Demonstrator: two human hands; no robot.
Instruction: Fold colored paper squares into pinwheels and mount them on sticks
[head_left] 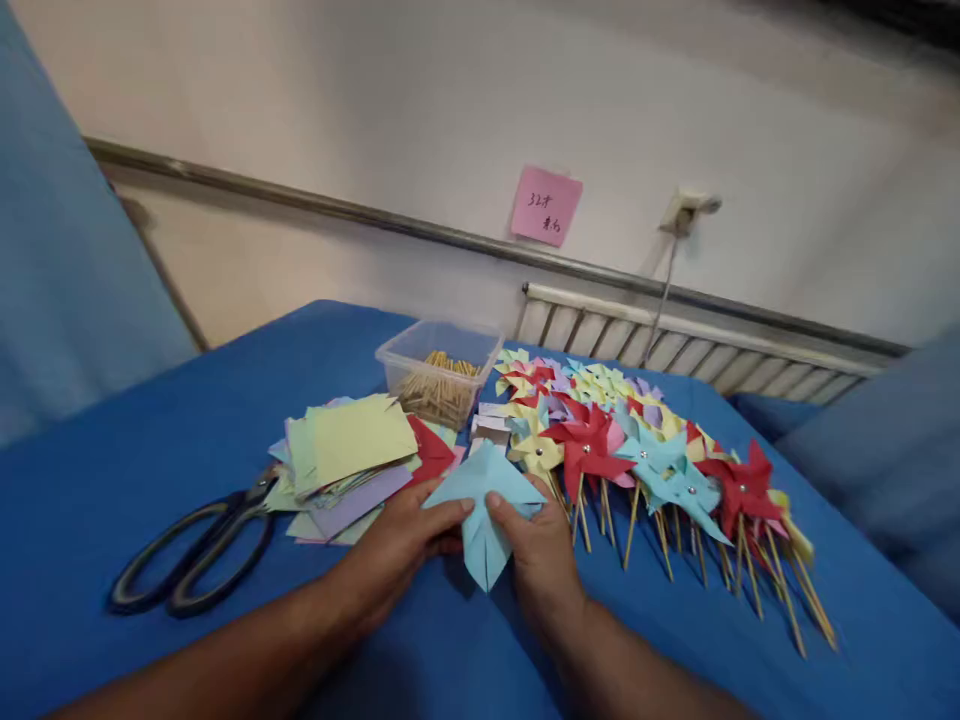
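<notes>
A light blue square of paper (pixel 487 500), turned corner-down and marked with crease lines, is held up between my two hands. My left hand (pixel 420 530) pinches its left side, thumb on the front and fingers behind. On the other side my right hand (pixel 536 540) grips the paper the same way, its thumb near the middle. Just left of my hands lies a loose stack of coloured paper sheets (pixel 360 440), yellow on top, with a red piece (pixel 431 450) at its edge. Large black-handled scissors (pixel 199 550) rest beside the stack, their blades partly under it.
Many finished paper pinwheels (pixel 589 450) on sticks lie piled at the right. A clear plastic box (pixel 390 360) of short sticks stands behind the stack, with a small white box (pixel 491 430) near it. The blue-covered table (pixel 247 390) meets a wall with a radiator (pixel 600 325).
</notes>
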